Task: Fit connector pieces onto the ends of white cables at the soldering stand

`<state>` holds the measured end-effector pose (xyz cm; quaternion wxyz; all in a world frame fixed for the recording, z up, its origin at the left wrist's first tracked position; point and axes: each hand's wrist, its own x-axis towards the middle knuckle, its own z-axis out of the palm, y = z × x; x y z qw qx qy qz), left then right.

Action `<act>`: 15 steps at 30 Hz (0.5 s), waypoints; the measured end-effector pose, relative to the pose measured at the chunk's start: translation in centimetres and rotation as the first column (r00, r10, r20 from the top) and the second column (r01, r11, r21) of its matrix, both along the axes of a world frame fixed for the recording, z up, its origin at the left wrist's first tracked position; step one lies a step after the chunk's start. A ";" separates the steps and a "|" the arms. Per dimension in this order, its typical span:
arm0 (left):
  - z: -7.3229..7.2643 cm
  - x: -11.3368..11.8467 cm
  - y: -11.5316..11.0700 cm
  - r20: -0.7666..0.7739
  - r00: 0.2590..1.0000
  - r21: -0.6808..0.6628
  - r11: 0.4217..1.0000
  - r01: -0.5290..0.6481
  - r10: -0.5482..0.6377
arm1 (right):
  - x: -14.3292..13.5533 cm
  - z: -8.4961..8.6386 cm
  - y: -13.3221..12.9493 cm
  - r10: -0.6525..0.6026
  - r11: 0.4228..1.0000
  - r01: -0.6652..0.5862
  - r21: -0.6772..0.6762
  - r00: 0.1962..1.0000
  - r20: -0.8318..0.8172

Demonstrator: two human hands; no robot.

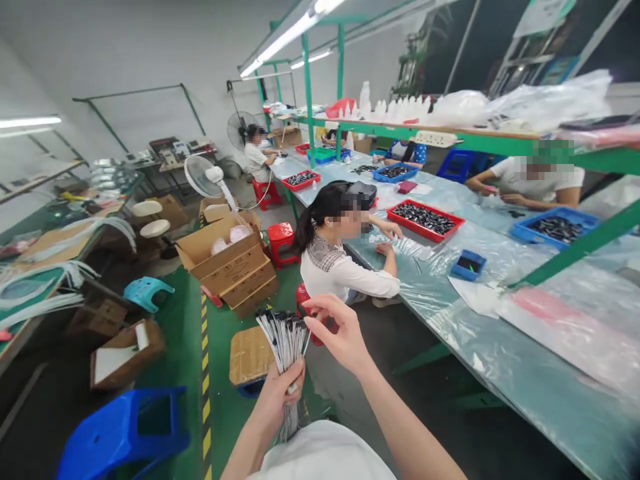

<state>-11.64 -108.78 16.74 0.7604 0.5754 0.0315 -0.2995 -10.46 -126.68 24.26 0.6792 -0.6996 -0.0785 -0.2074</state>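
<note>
My left hand [283, 392] is wrapped round the middle of a bundle of thin grey cables [286, 348], held upright in front of my lap. Black ends fan out at the bundle's top, while its lower part hangs down against my white clothing. From the right, my right hand [343, 330] reaches to the top of the bundle. Its thumb and index finger are curved together in a pinch at the black end of a cable on the right edge; the other fingers are bent above. The exact contact at the fingertips is too small to see.
A co-worker [345, 247] sits ahead at the long table [440, 293]. Red tray [425, 221] and blue tray [555, 227] hold black parts. Near my left are a wood-topped stool [251, 357], a blue stool [125, 427] and cardboard boxes [230, 263].
</note>
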 end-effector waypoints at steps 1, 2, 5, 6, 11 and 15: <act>0.2 -0.2 0.4 -0.007 1.000 -0.010 1.000 -0.005 0.005 | -0.1 0.6 1.1 0.020 0.999 -0.017 -0.041 0.998 0.062; 0.4 -0.5 0.7 -0.016 1.000 -0.015 1.000 -0.010 0.009 | 0.0 0.9 2.0 0.036 0.997 -0.029 -0.069 0.994 0.100; 1.3 -1.4 1.8 -0.035 0.999 -0.015 0.999 -0.031 0.030 | 0.2 0.8 4.0 0.048 0.999 -0.047 -0.027 0.998 0.048; 1.6 -1.7 2.1 -0.039 0.999 -0.014 0.999 -0.033 0.032 | 0.3 0.5 4.5 0.037 0.999 -0.037 0.010 0.999 0.005; 2.2 -2.8 4.1 -0.059 0.998 -0.028 1.000 -0.011 0.009 | -0.3 -1.0 6.6 0.040 0.998 -0.034 0.058 0.995 -0.094; 2.5 -3.5 6.1 -0.036 0.996 -0.041 0.996 -0.083 0.081 | -2.0 -0.3 8.7 -0.087 0.985 0.093 -0.145 0.995 0.051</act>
